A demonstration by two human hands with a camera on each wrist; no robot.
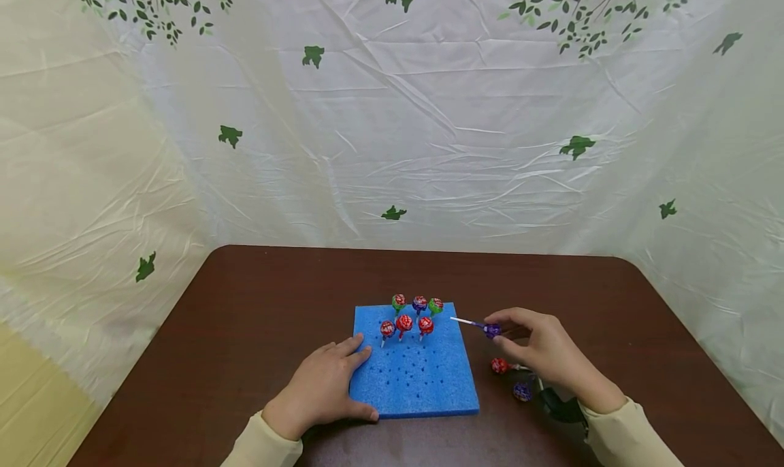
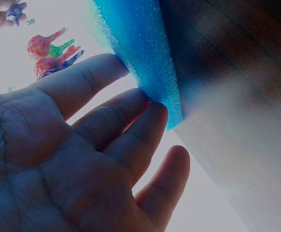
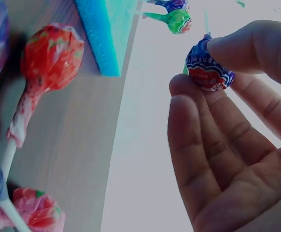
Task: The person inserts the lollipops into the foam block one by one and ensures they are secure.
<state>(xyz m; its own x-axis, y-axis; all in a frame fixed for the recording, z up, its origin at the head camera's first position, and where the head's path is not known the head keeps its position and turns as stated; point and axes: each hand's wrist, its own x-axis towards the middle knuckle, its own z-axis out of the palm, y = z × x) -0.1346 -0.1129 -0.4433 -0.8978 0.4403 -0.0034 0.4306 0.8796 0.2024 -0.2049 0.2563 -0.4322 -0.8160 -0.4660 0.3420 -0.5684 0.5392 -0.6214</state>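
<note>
My right hand [image 1: 548, 351] pinches a purple-wrapped lollipop [image 1: 492, 331] by its candy head between thumb and fingers. Its white stick points left, toward the right edge of a blue foam board [image 1: 422, 402]. The right wrist view shows the lollipop's wrapper [image 3: 205, 67] against the fingertips. My left hand [image 1: 327, 382] rests along the board's left side, fingers spread, with the thumb near the front corner. Toward the board's far end, several lollipops stand upright in two rows: green [image 1: 398, 302] and purple [image 1: 419, 303] ones behind, red ones [image 1: 403, 323] in front.
Small holes dot the board's nearer part. Loose lollipops, among them a red one [image 1: 499, 365] and a purple one [image 1: 523, 391], lie on the brown table [image 1: 294, 283] under my right hand. A white leaf-print curtain [image 1: 392, 147] hangs behind the table.
</note>
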